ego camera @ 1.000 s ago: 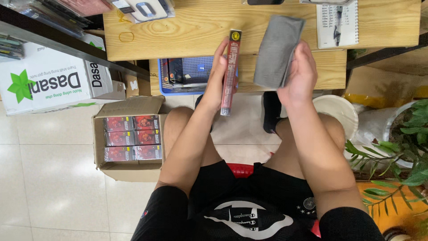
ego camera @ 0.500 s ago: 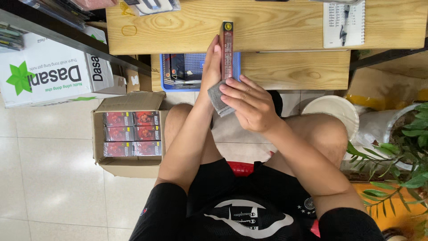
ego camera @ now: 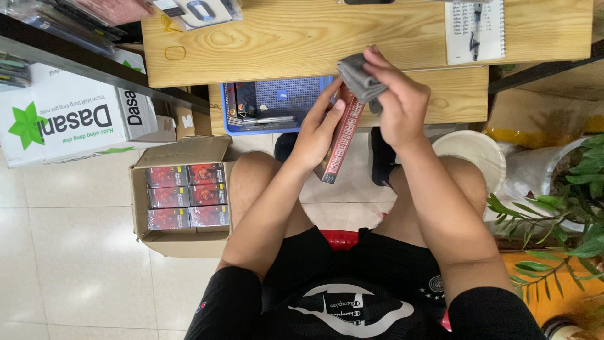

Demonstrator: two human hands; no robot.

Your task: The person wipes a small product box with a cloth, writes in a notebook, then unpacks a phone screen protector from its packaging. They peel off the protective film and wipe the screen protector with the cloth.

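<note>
Wooden desk (ego camera: 283, 50) — one red box (ego camera: 338, 140) gripped by left hand (ego camera: 318, 132); one grey cloth (ego camera: 360, 79), pinched by right hand (ego camera: 399, 101), hides its top.

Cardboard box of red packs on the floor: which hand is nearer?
Left. The left hand holds the slim red case just right of the cardboard box; the right hand, gripping the grey cloth, is farther right.

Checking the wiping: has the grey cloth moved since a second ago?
Yes. The grey cloth went from flat at the desk edge to bunched on the box top.
</note>
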